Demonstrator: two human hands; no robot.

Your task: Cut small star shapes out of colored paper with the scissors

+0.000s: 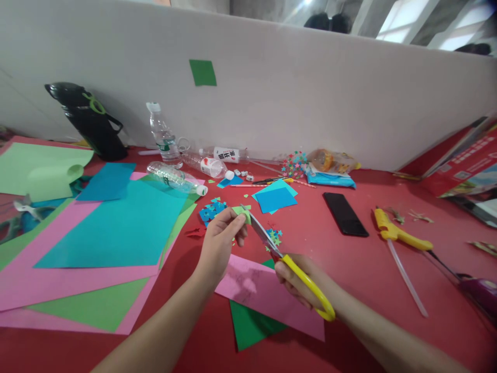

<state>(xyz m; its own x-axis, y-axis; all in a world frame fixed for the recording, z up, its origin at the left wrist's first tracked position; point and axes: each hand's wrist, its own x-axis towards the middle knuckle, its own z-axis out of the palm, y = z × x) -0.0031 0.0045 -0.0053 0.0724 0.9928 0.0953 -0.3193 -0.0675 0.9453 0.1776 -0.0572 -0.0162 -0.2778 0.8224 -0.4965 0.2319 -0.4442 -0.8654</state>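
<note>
Pinching green paper (248, 217) in left grip (221, 234); gripping yellow-handled scissors (289, 262) in curled right grip (292, 284); pointing long axis forward-left from right grip, toward the paper at left fingertips.

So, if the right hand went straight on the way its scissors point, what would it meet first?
Leading with the yellow-handled scissors, the right hand would probably meet the light green paper piece pinched in the left hand; depth is unclear.

Counter (345, 269): red. Scissors (289, 261), centre: yellow handles, silver blades. Scrap (247, 214), centre: light green. Phone (345, 214), right of centre: black. Glue gun (402, 236), right: yellow. Flask (93, 127), upper left: black. Straw (248, 185), centre: red-and-white striped.
</note>
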